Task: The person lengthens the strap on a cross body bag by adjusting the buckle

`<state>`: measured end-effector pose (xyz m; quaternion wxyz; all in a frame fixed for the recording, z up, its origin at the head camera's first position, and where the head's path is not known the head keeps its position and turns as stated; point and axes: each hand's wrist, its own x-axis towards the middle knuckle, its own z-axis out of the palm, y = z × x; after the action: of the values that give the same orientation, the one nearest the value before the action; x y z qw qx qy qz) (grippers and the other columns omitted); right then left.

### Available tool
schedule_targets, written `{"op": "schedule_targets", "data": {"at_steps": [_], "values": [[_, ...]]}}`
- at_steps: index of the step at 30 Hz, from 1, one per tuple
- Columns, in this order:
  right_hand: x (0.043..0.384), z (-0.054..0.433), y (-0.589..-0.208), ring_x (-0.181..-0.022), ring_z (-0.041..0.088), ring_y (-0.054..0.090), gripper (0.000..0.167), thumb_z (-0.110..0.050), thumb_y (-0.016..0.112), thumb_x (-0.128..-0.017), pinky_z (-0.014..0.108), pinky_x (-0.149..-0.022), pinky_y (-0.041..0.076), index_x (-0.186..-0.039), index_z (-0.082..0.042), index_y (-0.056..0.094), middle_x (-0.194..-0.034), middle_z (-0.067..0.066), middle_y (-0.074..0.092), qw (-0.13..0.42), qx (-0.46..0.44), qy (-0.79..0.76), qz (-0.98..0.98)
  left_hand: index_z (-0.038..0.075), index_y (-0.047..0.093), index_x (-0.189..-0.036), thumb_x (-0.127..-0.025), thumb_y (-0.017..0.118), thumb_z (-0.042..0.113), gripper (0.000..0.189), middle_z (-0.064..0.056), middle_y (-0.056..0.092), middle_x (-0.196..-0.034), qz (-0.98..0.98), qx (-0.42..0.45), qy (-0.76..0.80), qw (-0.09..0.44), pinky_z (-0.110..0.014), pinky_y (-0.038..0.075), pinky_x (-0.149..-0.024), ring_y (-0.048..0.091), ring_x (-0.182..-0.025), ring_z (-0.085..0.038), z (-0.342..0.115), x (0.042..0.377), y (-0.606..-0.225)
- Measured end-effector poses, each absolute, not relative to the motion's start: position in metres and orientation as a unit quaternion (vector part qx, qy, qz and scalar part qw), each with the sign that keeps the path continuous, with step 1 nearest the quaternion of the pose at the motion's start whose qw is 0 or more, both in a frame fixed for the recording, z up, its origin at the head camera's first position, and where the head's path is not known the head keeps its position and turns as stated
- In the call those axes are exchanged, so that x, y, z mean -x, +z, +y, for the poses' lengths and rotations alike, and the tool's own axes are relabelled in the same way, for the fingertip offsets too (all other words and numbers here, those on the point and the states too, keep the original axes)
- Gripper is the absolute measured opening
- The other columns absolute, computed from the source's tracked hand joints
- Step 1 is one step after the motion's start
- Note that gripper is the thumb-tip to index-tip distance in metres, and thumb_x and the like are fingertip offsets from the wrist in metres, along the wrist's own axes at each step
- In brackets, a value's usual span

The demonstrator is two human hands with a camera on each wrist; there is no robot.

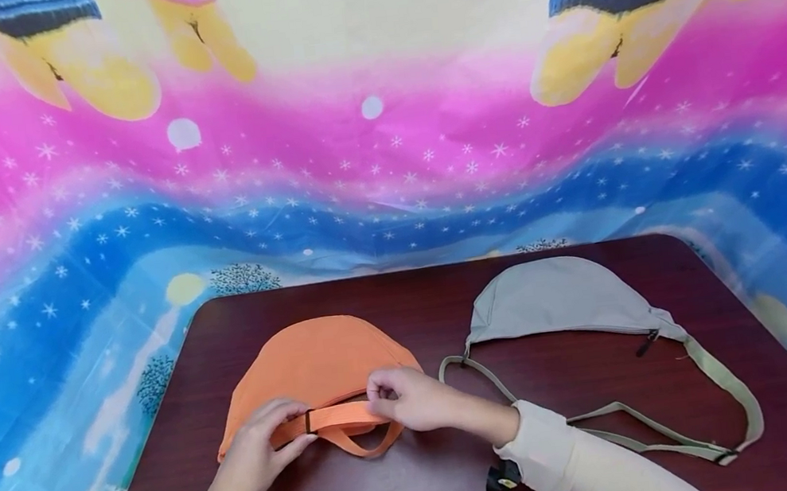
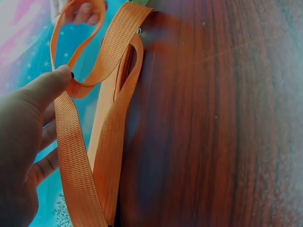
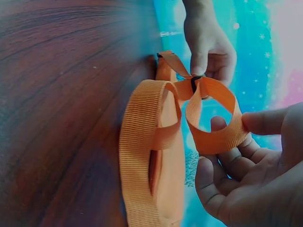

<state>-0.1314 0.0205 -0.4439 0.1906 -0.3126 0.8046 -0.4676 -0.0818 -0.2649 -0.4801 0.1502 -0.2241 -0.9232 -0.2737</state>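
An orange waist bag (image 1: 325,353) lies on the dark wooden table, its webbing strap (image 1: 343,416) gathered along the near edge. My left hand (image 1: 250,456) pinches the strap between thumb and fingers at the black slider buckle (image 1: 307,422). To the right of the buckle, my right hand (image 1: 413,399) holds a loop of the same strap. Seen from the right wrist, that loop (image 3: 218,142) stands rounded between the buckle and my right fingers. Another length of strap hangs in a curve below my hands in the head view.
A grey waist bag (image 1: 558,300) lies at the back right of the table (image 1: 453,471), its greenish strap (image 1: 740,393) spread towards the near right. A cartoon-printed sheet (image 1: 370,160) hangs behind and around the table. A small black device (image 1: 502,476) sits at my right cuff.
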Motion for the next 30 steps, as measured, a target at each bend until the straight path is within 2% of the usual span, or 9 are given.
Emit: {"op": "schedule_targets", "data": {"at_steps": [3,6,11,16,26,30], "values": [[0.131,0.019,-0.446,-0.065,0.004,0.047,0.013,-0.021,0.069,-0.098,0.020,-0.063,0.039,-0.089,-0.015,0.061,-0.077,-0.011,0.054,0.188,0.319,-0.454,0.810,0.021,0.072,-0.110,-0.073,0.092,0.013,0.043,0.014,0.066,-0.105,-0.924,0.224,-0.271,0.149,-0.034,0.057,-0.080,0.063,-0.094,-0.008,-0.265,0.082,-0.479],[0.131,0.013,-0.446,-0.062,0.003,0.045,0.017,-0.031,0.072,-0.096,0.020,-0.059,0.037,-0.093,-0.017,0.064,-0.076,-0.012,0.055,0.192,0.316,-0.443,0.817,0.020,0.072,-0.110,-0.073,0.092,0.013,0.042,0.014,0.067,-0.105,-0.925,0.223,-0.271,0.145,-0.035,0.057,-0.080,0.063,-0.094,-0.008,-0.264,0.082,-0.477],[0.133,-0.001,-0.447,-0.058,0.004,0.042,0.026,-0.037,0.068,-0.098,0.019,-0.056,0.033,-0.083,-0.018,0.060,-0.065,-0.011,0.046,0.176,0.312,-0.430,0.829,0.020,0.072,-0.109,-0.073,0.092,0.012,0.042,0.015,0.066,-0.105,-0.921,0.229,-0.279,0.146,-0.034,0.056,-0.080,0.063,-0.094,-0.007,-0.263,0.082,-0.476],[0.132,-0.014,-0.446,-0.057,0.004,0.042,0.030,-0.038,0.066,-0.100,0.018,-0.056,0.032,-0.078,-0.019,0.058,-0.062,-0.011,0.043,0.158,0.315,-0.423,0.835,0.020,0.072,-0.110,-0.073,0.092,0.012,0.042,0.015,0.066,-0.105,-0.918,0.239,-0.279,0.148,-0.031,0.055,-0.080,0.063,-0.094,-0.006,-0.263,0.081,-0.478],[0.127,-0.006,-0.442,-0.059,0.004,0.043,0.015,-0.021,0.070,-0.098,0.019,-0.057,0.035,-0.085,-0.022,0.062,-0.068,-0.012,0.049,0.129,0.312,-0.462,0.820,0.027,0.067,-0.108,-0.073,0.093,0.014,0.045,0.019,0.061,-0.102,-0.923,0.218,-0.288,0.132,-0.028,0.054,-0.074,0.059,-0.088,-0.001,-0.268,0.078,-0.481],[0.127,0.001,-0.444,-0.067,0.005,0.046,0.017,-0.016,0.071,-0.096,0.020,-0.063,0.038,-0.082,-0.021,0.061,-0.073,-0.012,0.051,0.100,0.319,-0.458,0.823,0.025,0.068,-0.107,-0.071,0.094,0.012,0.046,0.018,0.061,-0.099,-0.924,0.213,-0.284,0.141,-0.027,0.053,-0.072,0.058,-0.085,-0.001,-0.274,0.078,-0.481]]}}
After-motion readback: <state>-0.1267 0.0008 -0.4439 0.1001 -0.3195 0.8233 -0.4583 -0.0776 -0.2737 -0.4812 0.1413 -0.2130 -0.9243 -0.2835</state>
